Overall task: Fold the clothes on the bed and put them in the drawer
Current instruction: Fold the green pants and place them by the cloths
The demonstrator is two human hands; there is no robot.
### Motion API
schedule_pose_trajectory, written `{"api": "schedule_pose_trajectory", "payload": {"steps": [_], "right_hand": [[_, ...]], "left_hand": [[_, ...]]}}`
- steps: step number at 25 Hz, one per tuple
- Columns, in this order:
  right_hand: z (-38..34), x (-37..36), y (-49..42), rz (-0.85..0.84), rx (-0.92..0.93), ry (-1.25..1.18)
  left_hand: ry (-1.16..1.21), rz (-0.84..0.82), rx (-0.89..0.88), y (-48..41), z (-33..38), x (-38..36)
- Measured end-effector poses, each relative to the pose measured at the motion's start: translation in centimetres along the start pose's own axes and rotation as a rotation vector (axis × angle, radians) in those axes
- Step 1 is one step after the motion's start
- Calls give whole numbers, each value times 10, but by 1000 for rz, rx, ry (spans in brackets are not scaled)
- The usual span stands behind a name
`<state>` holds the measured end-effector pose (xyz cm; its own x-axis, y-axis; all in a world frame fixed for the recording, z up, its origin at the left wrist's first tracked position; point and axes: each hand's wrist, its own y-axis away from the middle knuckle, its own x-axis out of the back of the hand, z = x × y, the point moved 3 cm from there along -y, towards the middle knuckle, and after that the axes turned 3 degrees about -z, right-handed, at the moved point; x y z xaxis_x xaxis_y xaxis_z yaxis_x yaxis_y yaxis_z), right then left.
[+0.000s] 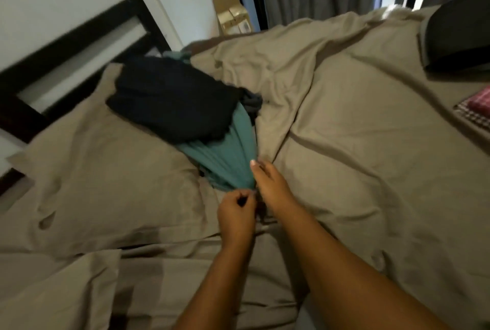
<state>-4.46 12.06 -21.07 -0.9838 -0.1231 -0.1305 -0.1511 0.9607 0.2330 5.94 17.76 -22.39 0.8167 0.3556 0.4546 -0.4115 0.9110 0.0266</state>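
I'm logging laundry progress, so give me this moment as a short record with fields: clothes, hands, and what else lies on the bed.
teal garment: unfolded, stretched out from under the black garment
black garment: lies on top of it, by the pillow
left hand: pinches the teal garment's near end
right hand: grips the same end, beside the left
checked cloth: folded, at the right edge of the bed

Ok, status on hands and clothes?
Left hand pinches teal garment, near end. Right hand on its edge, grip unclear. Black garment lies on its far half.
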Motion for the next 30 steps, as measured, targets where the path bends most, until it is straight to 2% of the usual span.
{"api": "schedule_pose_trajectory", "payload": {"steps": [3, 5, 8, 10, 13, 15, 19, 22, 23, 25, 27, 30], "right_hand": [[-3, 22, 29, -53, -77, -92], [-5, 42, 51, 12, -184, -172], [-11, 74, 85, 111, -250, -349], [-5, 97, 103, 217, -296, -380], [3, 129, 129, 290, -365, -272], [3, 142, 143, 289, -387, -165], [-4, 158, 182, 271, -370, -133], [-1, 166, 217, 294, -377, -248], [-2, 168, 227, 246, -364, -275], [-8, 173, 237, 183, -320, -231], [-16, 178, 234, 190, -234, -213], [-43, 179, 226, 261, -133, -370]], "left_hand": [[20, -162, 12, 57, 12, -8], [-1, -274, -41, 83, 27, -12], [-22, -416, -102, 108, 54, -20], [-44, -408, -167, 119, 66, -21], [-150, -199, -348, 122, 82, -15], [-336, -131, -403, 117, 95, -12], [-742, -247, -268, 103, 94, -20], [-895, -339, -288, 108, 91, -29], [-875, -357, -295, 111, 93, -33], [-688, -365, -258, 114, 95, -39], [-452, -344, -208, 115, 99, -37], [-176, -225, -184, 110, 117, -17]]}}
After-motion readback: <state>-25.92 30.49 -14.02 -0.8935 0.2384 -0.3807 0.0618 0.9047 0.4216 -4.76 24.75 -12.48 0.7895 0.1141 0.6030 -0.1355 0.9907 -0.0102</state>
